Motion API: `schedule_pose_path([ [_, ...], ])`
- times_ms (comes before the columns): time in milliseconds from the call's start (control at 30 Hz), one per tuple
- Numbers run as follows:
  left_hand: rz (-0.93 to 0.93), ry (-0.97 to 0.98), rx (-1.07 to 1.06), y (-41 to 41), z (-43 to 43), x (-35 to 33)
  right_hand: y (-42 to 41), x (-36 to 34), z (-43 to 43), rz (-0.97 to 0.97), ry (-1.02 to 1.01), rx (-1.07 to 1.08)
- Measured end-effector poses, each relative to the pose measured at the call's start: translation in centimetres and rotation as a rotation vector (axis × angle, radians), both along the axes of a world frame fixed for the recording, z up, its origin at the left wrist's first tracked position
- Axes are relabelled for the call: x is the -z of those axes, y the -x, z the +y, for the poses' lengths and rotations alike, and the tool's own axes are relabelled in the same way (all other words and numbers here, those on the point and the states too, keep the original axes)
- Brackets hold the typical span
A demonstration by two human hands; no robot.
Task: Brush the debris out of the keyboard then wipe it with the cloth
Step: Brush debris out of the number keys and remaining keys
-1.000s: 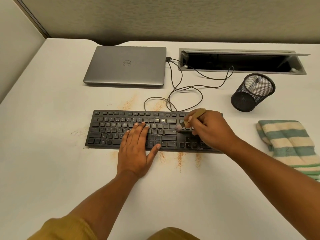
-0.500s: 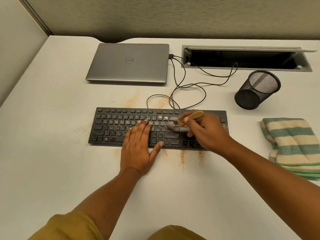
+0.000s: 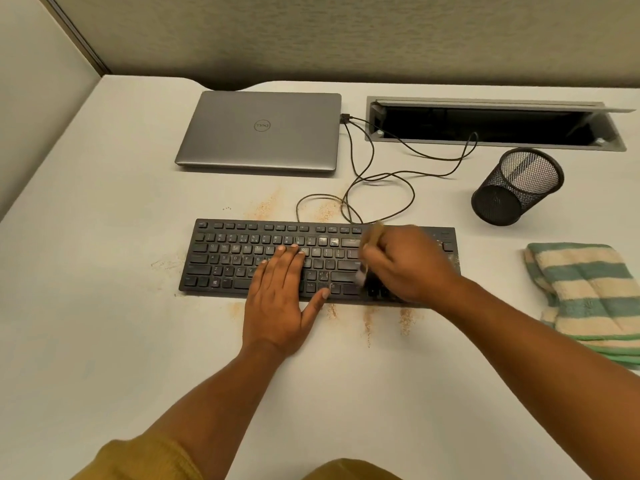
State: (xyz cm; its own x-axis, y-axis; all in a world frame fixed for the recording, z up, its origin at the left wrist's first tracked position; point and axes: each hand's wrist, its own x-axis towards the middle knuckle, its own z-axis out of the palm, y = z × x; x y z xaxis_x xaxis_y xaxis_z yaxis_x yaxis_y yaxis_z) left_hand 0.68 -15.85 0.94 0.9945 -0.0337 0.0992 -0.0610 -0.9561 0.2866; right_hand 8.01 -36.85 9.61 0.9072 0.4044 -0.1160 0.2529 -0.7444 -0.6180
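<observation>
Debris streaks the white desk in orange-tan smears just in front of the black keyboard and again just behind it. From the head camera, our only view, we see the keyboard lying flat and square to us near the middle of the desk. Our left hand lies flat on its lower middle rows, with the fingers straight and close together and the thumb spread toward the front edge. The heel of that hand is on the desk, and it holds nothing. Our right hand is over the right part of the keyboard, its fingers curled round a small brush. The pale handle pokes up past the knuckles, and the blurred bristle end points down at the keys by the right end of the main block. Whether the bristles touch the keys we cannot tell. The cream-and-green striped cloth lies folded on the desk well to the right of the keyboard, with neither hand on it. Behind the keyboard sits a closed grey laptop, and a dark cable loops from its right side. To the right of the laptop an open cable hatch is set into the desk. A black mesh cup sits between the hatch and the cloth.
</observation>
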Motion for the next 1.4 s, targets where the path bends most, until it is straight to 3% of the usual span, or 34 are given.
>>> schedule_pose_path([
  [100, 0.003, -0.004, -0.006, 0.0, 0.0, 0.0, -1.0, 0.1, -1.8, -0.033, -0.101, 0.199],
  [200, 0.002, -0.006, -0.005, 0.1, 0.0, 0.0, -1.3, 0.2, -2.4, 0.047, -0.056, 0.205],
  [333, 0.012, -0.006, -0.006, 0.0, 0.0, 0.1, -1.8, 0.4, -2.9, 0.023, -0.143, 0.298],
  [467, 0.009, -0.004, -0.005, 0.0, 0.0, 0.1, -1.5, 0.7, -2.5, 0.166, -0.168, 0.27],
  [567, 0.014, -0.004, -0.008, 0.0, -0.1, 0.1, -1.4, 0.7, -2.5, 0.106, -0.212, 0.334],
  [700, 0.009, -0.004, -0.009, 0.0, -0.1, 0.0, -0.5, 0.4, -1.5, 0.213, -0.162, 0.205],
  [800, 0.008, -0.008, -0.007, 0.0, 0.0, 0.1, 0.5, 0.0, 0.4, 0.173, -0.199, 0.075],
  [900, 0.006, -0.007, -0.002, 0.0, 0.0, 0.2, 0.9, 0.1, 1.7, 0.154, -0.104, -0.009],
  [1100, -0.005, 0.0, 0.004, -0.1, 0.0, 0.2, 1.0, 0.3, 1.9, 0.094, -0.077, 0.04],
  [1400, -0.019, 0.033, 0.023, 0.1, 0.1, 0.1, 2.4, 0.4, 2.6, 0.163, -0.124, 0.128],
])
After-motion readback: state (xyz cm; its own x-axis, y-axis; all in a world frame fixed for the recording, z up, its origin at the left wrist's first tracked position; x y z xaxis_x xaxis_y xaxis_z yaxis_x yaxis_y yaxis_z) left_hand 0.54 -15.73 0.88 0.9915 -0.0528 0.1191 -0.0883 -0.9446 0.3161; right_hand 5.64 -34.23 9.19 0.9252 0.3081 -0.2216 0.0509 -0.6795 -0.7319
